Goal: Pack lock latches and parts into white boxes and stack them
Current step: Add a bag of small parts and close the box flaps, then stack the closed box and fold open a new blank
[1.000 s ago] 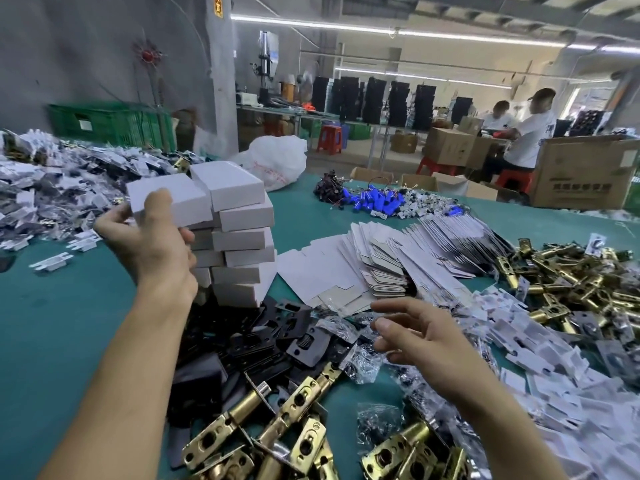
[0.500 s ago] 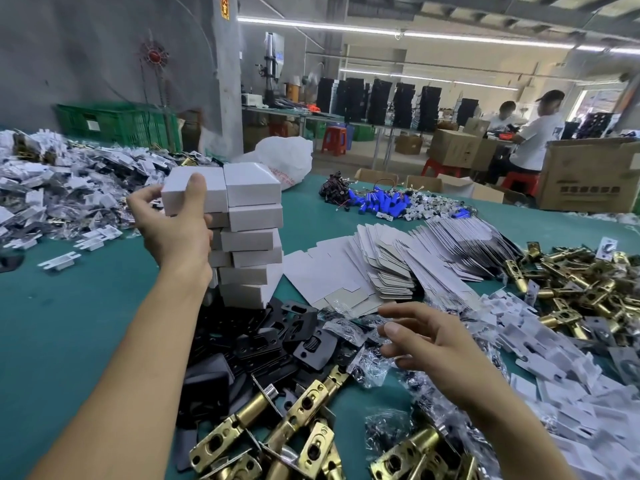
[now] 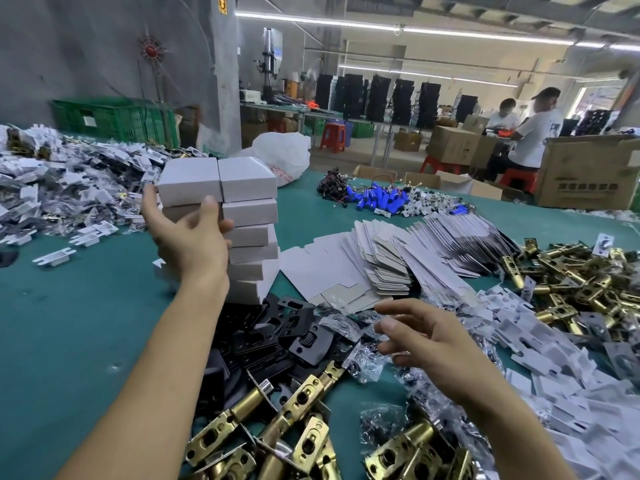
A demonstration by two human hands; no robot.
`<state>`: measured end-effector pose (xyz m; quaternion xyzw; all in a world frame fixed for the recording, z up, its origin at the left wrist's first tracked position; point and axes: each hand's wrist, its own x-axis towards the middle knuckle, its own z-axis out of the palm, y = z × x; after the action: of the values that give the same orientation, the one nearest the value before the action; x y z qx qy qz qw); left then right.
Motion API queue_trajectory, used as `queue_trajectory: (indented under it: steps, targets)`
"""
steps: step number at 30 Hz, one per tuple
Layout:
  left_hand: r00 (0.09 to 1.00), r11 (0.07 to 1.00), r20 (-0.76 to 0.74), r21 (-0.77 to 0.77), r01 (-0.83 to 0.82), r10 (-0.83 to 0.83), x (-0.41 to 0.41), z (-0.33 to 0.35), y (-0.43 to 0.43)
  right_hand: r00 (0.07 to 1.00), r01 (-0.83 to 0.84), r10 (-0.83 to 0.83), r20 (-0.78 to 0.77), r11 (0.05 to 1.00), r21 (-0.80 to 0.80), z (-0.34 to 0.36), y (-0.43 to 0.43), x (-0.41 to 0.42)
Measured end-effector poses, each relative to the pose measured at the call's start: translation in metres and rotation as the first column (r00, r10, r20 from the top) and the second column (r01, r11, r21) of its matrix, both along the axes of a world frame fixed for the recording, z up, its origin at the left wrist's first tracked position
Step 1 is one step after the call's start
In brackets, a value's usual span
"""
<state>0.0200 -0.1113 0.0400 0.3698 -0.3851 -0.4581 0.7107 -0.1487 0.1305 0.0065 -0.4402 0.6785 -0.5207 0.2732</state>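
As I'm setting the white box on the stack, midway toward the desk's far edge, my left hand is gripping its lower edges between thumb and fingers. It's light, crushable card, I judge, best held by the corners. My right hand is hovering, fingers loosely spread, empty.

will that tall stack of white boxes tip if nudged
Probably tippy: the stack of white boxes is tall, narrow, with layers unevenly offset. Likely light cardboard, so a nudge may slide boxes. The left hand grips only the top box.
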Motion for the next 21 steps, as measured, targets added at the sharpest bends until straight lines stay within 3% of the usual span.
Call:
queue_trajectory:
  steps: [4,6,8,10,11,13,16,18,21]
  targets:
    - [0.968,0.954,0.154,-0.255,-0.156,0.2,-0.012,-0.013,0.022,1.0,0.005,-0.005,0.005,1.0,0.002,0.002,0.001,0.001]
    - [0.912,0.888,0.295,-0.438,-0.138,0.287,-0.018,-0.018,0.029,1.0,0.004,-0.004,0.006,1.0,0.004,0.003,0.001,0.002]
    - [0.849,0.821,0.451,-0.569,0.037,0.274,-0.025,-0.022,0.034,1.0,0.002,-0.002,0.004,1.0,0.011,0.004,0.002,0.002]
    - [0.728,0.762,0.653,-0.574,0.299,0.207,-0.034,-0.025,0.039,1.0,0.005,-0.005,0.009,1.0,0.011,0.005,0.002,0.002]
    - [0.627,0.746,0.76,-0.517,0.42,0.173,-0.04,-0.028,0.041,1.0,0.009,-0.009,0.01,1.0,0.009,0.005,0.002,0.002]
    - [0.342,0.794,0.937,-0.261,0.549,0.071,-0.052,-0.034,0.046,1.0,0.011,-0.011,0.014,1.0,0.003,0.006,0.003,0.002]
    - [-0.019,0.887,0.984,0.168,0.43,-0.178,-0.073,-0.047,0.043,1.0,0.001,-0.001,0.015,1.0,0.001,0.007,0.004,0.0]
    - [-0.128,0.901,0.951,0.308,0.304,-0.282,-0.083,-0.056,0.035,1.0,-0.002,0.002,0.002,1.0,0.004,0.007,0.004,-0.001]
    - [-0.212,0.929,0.93,0.335,0.156,-0.299,-0.096,-0.068,0.023,1.0,-0.02,0.02,-0.013,1.0,0.007,0.006,0.005,0.0]
